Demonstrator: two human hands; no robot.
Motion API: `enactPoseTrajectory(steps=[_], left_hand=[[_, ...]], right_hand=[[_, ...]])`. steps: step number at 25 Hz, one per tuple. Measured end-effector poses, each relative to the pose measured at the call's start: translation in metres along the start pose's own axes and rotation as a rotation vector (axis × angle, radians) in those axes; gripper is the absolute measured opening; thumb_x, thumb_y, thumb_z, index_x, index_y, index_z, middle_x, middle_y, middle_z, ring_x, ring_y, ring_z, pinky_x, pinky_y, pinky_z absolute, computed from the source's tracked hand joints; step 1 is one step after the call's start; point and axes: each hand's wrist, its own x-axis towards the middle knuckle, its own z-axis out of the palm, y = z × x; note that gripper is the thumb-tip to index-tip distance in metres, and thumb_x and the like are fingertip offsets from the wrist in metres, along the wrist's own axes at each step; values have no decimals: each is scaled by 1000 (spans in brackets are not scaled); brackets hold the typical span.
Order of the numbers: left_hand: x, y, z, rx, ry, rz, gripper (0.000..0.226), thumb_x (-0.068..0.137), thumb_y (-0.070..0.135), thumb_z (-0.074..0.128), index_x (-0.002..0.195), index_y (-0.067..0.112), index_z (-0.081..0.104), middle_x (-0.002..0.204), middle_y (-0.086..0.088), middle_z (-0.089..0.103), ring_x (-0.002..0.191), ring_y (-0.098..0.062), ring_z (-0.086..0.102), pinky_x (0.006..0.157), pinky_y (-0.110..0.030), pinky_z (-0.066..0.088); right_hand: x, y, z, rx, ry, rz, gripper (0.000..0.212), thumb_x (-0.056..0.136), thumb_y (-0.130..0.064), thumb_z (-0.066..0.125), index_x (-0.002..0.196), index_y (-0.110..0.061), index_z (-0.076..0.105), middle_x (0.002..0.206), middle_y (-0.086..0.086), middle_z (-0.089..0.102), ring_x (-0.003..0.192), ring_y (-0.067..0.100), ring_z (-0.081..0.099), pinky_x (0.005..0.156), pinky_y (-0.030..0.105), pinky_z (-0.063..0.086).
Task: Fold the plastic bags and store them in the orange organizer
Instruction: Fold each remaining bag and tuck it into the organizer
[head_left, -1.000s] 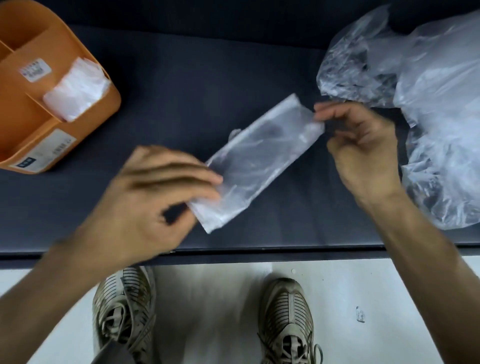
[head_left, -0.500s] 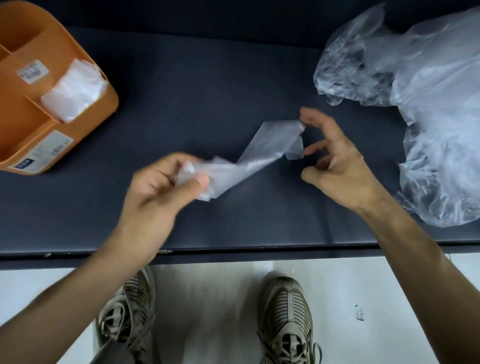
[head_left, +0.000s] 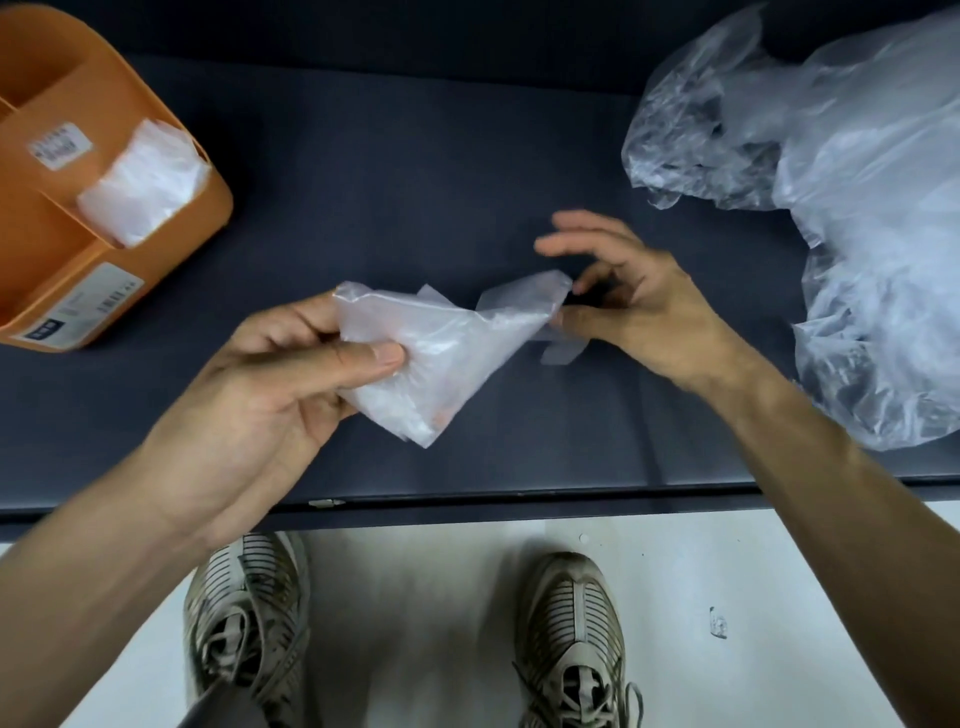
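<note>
A: whoa, the flat strip is a triangle now? We see the bag (head_left: 436, 358) mid-frame, lifted off the counter (head_left: 363, 171).

B: yep, folding's nearly done. Left hand (head_left: 291, 374) pinches it, right hand (head_left: 631, 301) nips the tail. Orange organizer (head_left: 171, 228) waits upper left.

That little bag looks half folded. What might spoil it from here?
The thin clear plastic bag is held above the dark table, pinched only by the left hand and the right hand's fingertips, so a slip could undo the fold. Its loose tail dangles and may crumple.
</note>
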Motion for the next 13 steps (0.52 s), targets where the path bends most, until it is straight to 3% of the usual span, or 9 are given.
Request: enactPoseTrajectory(steps=[2,3,6,10,13], left_hand=[[5,0,-5,-17,11,-12,18,64,11,73,80,16,81,89,-2,76,87,-12,72,77,-21,57],[9,-2,-8,-33,35,-30,20,70,7,71,87,14,80,98,-6,76,94,-16,73,81,-25,59],[24,-8,-20,-36,182,-83,25,76,12,63,97,15,77,108,-8,76,102,-22,73,89,-34,59],[35,-14,-27,23,279,-151,28,80,13,63,106,16,72,106,-4,77,98,-19,73,86,-33,58],[36,-18,-30,69,337,-194,19,90,8,60,100,19,72,96,1,78,87,-14,73,74,-28,56]], right_hand=[[4,-3,0,210,-11,25,20,84,-7,76,95,-24,75,123,-1,69,80,8,60,72,19,47],[3,-4,-1,327,24,51,14,84,-11,75,83,-25,74,108,0,73,72,10,58,63,20,45],[-3,-8,-8,521,154,161,10,84,-19,70,75,-22,68,72,1,62,50,12,41,41,22,30],[-19,-10,-14,269,13,447,15,86,-31,73,98,-23,70,85,-3,70,38,9,37,35,18,20],[-20,-12,-9,350,30,597,4,88,-19,73,91,-19,71,95,-2,75,37,11,47,33,18,30]])
